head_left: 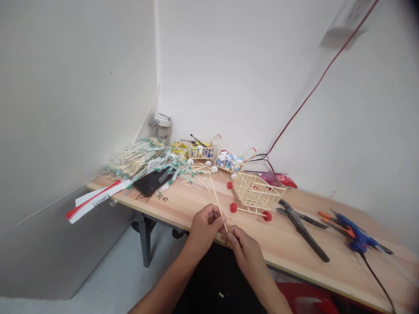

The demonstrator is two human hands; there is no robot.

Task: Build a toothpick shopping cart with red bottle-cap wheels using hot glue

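Note:
Between my two hands is a thin wooden stick (pixel 216 194), its far end pointing up and away over the table. My left hand (pixel 207 224) pinches it near its lower part. The fingers of my right hand (pixel 240 244) are closed at its lower end, close to the table's front edge. Just beyond, to the right, stands a small cart made of sticks (pixel 258 194) with red bottle-cap wheels (pixel 233 207). Two smaller stick carts with white wheels, one holding pens (pixel 201 150) and one holding bottle caps (pixel 229 161), stand at the back.
Pliers (pixel 303 229) and a blue glue gun (pixel 360 240) with a cord lie on the right. On the left are a heap of wrapped chopsticks (pixel 140 157), a black phone (pixel 152 182) and a paper wrapper (pixel 98 200) overhanging the edge. A lidded cup (pixel 163 126) stands in the corner.

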